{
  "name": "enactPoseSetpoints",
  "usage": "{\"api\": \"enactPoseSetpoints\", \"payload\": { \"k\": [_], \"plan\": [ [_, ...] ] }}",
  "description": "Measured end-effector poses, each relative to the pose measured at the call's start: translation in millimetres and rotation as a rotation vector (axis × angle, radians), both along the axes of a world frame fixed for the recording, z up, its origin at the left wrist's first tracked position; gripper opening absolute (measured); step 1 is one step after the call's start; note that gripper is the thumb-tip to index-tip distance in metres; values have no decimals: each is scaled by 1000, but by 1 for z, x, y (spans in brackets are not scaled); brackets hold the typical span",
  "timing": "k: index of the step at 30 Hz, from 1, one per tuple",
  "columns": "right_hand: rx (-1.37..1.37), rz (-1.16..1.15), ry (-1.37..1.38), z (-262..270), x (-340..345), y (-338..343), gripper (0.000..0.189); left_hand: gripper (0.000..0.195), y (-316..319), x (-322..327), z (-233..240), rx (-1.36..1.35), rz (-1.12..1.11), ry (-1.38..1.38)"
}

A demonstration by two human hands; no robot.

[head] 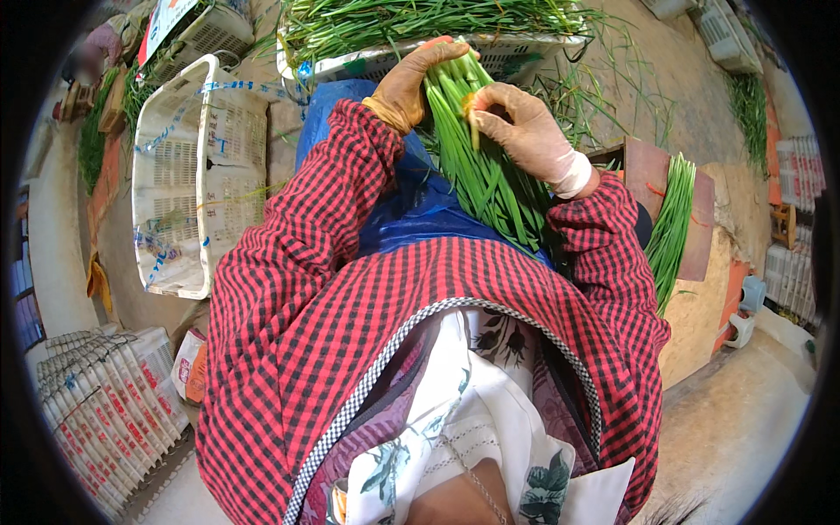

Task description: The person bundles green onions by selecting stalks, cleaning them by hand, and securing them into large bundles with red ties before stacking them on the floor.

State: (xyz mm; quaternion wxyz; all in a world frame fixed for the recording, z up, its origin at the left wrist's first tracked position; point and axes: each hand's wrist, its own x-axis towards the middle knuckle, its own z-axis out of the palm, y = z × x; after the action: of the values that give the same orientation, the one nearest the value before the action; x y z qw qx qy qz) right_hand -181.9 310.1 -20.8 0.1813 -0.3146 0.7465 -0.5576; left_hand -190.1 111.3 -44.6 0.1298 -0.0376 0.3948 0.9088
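Observation:
In its tan glove, my left hand (pixel 408 82) grips a thick bunch of green chives (pixel 469 164) near the pale stem ends, which point away from me. The leaves hang down over the blue plastic apron (pixel 410 213) on my lap. My right hand (pixel 522 131), in a thin pale glove, pinches a yellowish strand (pixel 474 131) between thumb and forefinger against the side of the bunch. Whether that strand is a withered leaf or a tie, I cannot tell. Directly ahead, a white plastic crate (pixel 426 62) is heaped with loose chives (pixel 433 20).
An open white crate (pixel 233 151) stands at my left. To my right, another chive bunch (pixel 672 216) lies across a reddish-brown board (pixel 702 223). Stray leaves (pixel 630 79) litter the floor. Stacked crates (pixel 108 407) stand behind left; another person (pixel 98 49) is far left.

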Motion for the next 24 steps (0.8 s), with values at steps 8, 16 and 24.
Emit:
{"api": "enactPoseSetpoints", "payload": {
  "k": [8, 16, 24],
  "plan": [
    [-80, 8, -209, 13, -6, 16, 14, 48, 5, 5, -1, 113, -87, 195],
    [-144, -20, -155, 13, -6, 23, 9, 50, 10, 7, -2, 73, -64, 98],
    [189, 56, 240, 29, 30, 14, 8, 50, 9, 5, 1, 5, -100, 116]
  ]
}}
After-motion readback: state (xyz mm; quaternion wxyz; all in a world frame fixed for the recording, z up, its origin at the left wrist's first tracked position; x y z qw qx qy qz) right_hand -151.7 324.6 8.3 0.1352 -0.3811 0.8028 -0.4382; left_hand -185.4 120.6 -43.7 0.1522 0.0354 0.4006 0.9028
